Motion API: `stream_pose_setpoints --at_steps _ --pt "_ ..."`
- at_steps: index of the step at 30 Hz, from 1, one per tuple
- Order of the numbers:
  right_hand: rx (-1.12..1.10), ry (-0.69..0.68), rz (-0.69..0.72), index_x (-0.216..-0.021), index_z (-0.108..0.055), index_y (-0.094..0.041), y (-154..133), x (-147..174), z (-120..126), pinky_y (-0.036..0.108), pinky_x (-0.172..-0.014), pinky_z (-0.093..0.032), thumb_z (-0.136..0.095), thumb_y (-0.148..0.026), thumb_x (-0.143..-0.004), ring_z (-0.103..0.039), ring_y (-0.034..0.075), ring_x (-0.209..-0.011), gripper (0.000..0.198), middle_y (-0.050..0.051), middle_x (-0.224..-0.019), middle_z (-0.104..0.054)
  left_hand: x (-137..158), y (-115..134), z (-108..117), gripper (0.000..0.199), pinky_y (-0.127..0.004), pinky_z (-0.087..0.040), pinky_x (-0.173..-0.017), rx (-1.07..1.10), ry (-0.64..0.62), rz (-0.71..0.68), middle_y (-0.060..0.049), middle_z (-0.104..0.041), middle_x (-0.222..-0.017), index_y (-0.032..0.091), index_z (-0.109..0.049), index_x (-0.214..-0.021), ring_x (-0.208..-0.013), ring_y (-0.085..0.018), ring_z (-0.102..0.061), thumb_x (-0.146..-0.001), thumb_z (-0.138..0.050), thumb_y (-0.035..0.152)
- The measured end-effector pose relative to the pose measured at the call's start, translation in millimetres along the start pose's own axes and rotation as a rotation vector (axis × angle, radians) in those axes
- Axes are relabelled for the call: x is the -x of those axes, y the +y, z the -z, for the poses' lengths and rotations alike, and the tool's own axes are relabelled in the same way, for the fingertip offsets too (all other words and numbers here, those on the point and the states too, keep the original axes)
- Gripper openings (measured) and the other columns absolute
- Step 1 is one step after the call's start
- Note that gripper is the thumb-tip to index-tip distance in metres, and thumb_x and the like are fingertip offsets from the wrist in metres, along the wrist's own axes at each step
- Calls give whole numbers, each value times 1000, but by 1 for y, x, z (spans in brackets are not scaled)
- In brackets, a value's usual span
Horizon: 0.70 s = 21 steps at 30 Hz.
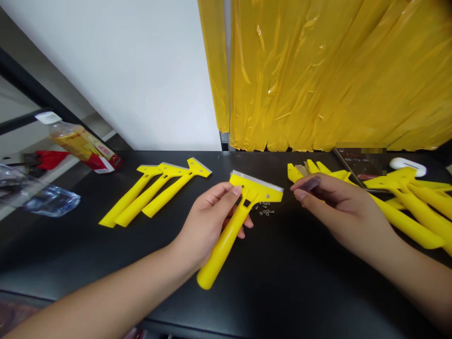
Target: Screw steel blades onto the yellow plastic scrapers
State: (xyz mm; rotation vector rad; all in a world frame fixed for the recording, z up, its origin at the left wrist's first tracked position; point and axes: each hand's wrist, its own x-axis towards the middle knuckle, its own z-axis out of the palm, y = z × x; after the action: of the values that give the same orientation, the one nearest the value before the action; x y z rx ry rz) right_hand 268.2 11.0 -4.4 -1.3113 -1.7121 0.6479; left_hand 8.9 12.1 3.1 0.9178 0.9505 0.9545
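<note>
My left hand (206, 214) is closed around a yellow scraper (221, 249), its head pointing away and a metal blade along the far edge. One screw sits at the right of the head, and a small dark hole shows near my thumb at the left. Between thumb and fingers, my right hand (348, 212) pinches a small screwdriver (310, 183) with a dark translucent handle; its thin shaft points left toward the scraper, apart from it. Loose small screws and nuts (266, 212) lie on the black table (275, 282) just beyond the scraper's head.
Three yellow scrapers (155, 195) lie side by side at the left. More yellow scraper parts (409, 219) are piled at the right, partly behind my right hand. A phone (348, 165) and a white object (407, 165) stand behind them. A drink bottle (84, 146) leans at the far left.
</note>
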Motion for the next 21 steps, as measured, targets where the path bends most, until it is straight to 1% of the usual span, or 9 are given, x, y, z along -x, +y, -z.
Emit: stream_pose_setpoints --at_steps 5,13,21 --pt "20 -14 14 -101 -80 -29 1 0 -3 28 -75 -56 -71 -39 -100 -71 17 -82 13 -1 -91 -79 0 -1 0 21 -21 -58 -54 -2 1 -2 -4 -75 -70 20 -68 -102 -59 -15 -69 -106 -70 41" --pt "-4 -36 -3 -103 -80 -29 4 0 -5 28 -76 -57 -72 -39 -101 -71 17 -84 13 -1 -92 -79 0 -1 -1 22 -21 -58 -54 -11 -2 1 -4 -76 -71 20 -68 -103 -59 -15 -69 -106 -70 42" --pt "-23 -3 -24 -102 -80 -28 0 0 -2 28 -78 -58 -73 -40 -98 -72 17 -85 14 0 -94 -80 -1 0 -1 23 -20 -59 -54 -15 2 -2 -3 -75 -71 20 -68 -102 -60 -15 -69 -106 -70 42"
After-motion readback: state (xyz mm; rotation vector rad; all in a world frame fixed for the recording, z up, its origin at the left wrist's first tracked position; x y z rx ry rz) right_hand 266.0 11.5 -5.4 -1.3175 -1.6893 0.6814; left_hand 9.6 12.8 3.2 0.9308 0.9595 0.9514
